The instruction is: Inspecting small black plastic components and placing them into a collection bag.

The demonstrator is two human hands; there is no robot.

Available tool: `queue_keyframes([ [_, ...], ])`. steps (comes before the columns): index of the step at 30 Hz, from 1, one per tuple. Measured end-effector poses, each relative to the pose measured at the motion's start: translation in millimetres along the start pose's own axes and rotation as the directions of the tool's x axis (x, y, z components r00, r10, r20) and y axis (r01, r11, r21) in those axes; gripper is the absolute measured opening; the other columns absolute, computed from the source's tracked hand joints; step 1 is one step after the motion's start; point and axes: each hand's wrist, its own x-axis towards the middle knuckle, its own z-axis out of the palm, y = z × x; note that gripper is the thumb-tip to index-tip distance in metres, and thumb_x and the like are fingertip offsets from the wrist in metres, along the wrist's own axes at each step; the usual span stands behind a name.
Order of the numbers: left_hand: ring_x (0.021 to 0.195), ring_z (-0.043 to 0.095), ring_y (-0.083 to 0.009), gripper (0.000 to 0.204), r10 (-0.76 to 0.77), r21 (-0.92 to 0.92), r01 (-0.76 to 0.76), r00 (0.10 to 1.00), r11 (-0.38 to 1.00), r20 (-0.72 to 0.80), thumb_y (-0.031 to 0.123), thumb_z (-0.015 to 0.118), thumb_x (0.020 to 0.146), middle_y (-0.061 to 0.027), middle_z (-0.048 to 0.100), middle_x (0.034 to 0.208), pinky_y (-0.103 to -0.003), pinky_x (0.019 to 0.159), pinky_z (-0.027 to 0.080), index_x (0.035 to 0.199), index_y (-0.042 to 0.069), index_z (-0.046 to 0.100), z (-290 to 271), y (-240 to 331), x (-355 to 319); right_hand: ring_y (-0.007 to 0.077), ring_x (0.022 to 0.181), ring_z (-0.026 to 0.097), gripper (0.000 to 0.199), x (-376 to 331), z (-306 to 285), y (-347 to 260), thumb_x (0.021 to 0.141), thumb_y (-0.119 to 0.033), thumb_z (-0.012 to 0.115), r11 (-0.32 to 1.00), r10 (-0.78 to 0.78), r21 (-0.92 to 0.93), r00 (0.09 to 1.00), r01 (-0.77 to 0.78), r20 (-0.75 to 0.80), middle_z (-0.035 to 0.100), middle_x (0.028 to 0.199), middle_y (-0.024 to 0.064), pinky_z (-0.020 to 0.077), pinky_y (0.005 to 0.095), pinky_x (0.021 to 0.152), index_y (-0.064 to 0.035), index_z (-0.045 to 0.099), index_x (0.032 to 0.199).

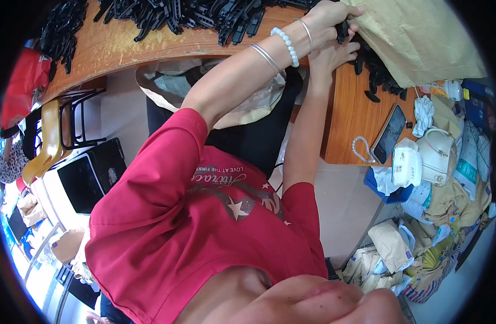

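My left hand (326,20), with a white bead bracelet and bangles on its arm, reaches across to the upper right. Its fingers are closed on a small black plastic part (342,31), and its thumb lies against the edge of a big brown paper bag (420,40). Just below is my right hand (329,55), its visible fingers stretched apart towards loose black plastic parts (378,70) beside the bag's mouth. The bag and my left hand hide some of what lies around the fingers.
Heaps of black plastic parts (188,16) cover the far side of the wooden table (113,46). On the right stand a phone (389,134), a tissue pack (407,164) and a white handbag (437,156). An open sack (161,89) is below the table edge. A yellow chair (51,140) stands left.
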Motion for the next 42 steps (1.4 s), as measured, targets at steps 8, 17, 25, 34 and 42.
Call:
queue_keyframes([
  [8, 0.048, 0.044, -0.0148, 0.025, -0.008, -0.004, 0.008, 0.999, 1.0, -0.046, 0.016, 0.057, 0.091, -0.0037, 0.048, 0.057, -0.031, 0.046, 0.038, 0.069, 0.006, 0.048, -3.0, 15.1, -8.6, 0.0384, 0.118, 0.03, 0.07, -0.2, 8.4, -9.4, 0.076, -0.053, 0.063, 0.977, -0.168, 0.115, 0.98, 0.179, -0.104, 0.046, 0.127, 0.0153, 0.0274, 0.0528, 0.086, -0.0071, 0.047, 0.126],
  [17, 0.05, 0.047, -0.0168, 0.017, 0.055, -0.117, -0.047, 0.997, 0.992, 0.062, 0.009, 0.05, 0.092, -0.0053, 0.051, 0.064, -0.028, 0.046, 0.04, 0.075, 0.003, 0.049, 1.2, 6.0, 18.8, 0.0277, 0.111, 0.048, 0.057, 6.9, 16.2, -2.0, 0.083, -0.042, 0.057, 0.854, -0.412, 0.259, 0.89, 0.451, -0.194, 0.051, 0.122, 0.0118, 0.0321, 0.0438, 0.093, -0.0121, 0.046, 0.131],
  [25, 0.05, 0.049, -0.0187, 0.021, 0.08, -0.186, -0.044, 0.978, 0.982, 0.191, 0.015, 0.047, 0.092, -0.0062, 0.052, 0.062, -0.027, 0.047, 0.042, 0.074, 0.004, 0.051, -15.2, 2.1, 21.6, 0.0285, 0.111, 0.049, 0.046, 11.1, -3.2, -33.1, 0.088, -0.037, 0.053, 0.802, -0.557, 0.229, 0.829, 0.551, -0.044, 0.054, 0.121, 0.0088, 0.0358, 0.0401, 0.093, -0.0217, 0.051, 0.131],
  [34, 0.055, 0.047, -0.0188, 0.016, -0.037, -0.297, 0.054, 0.997, 0.953, 0.062, 0.007, 0.05, 0.091, -0.0082, 0.049, 0.067, -0.026, 0.046, 0.043, 0.077, 0.002, 0.047, -13.3, 0.5, 34.8, 0.0315, 0.129, 0.034, 0.058, -18.1, -15.0, -19.4, 0.081, -0.046, 0.061, 0.82, -0.444, 0.313, 0.878, 0.479, -0.179, 0.045, 0.133, 0.0108, 0.0166, 0.0563, 0.104, -0.0177, 0.051, 0.13],
  [42, 0.054, 0.046, -0.0177, 0.015, -0.112, -0.324, 0.15, 0.985, 0.934, 0.134, 0.006, 0.047, 0.092, -0.0065, 0.048, 0.064, -0.026, 0.046, 0.042, 0.078, 0.002, 0.047, -11.5, -5.1, 35.3, 0.0521, 0.131, 0.02, 0.094, -26.8, -33.6, -0.4, 0.074, -0.06, 0.065, 0.971, 0.237, 0.039, 0.96, -0.234, -0.15, 0.026, 0.137, 0.0379, 0.0179, 0.0642, 0.1, 0.0004, 0.032, 0.138],
])
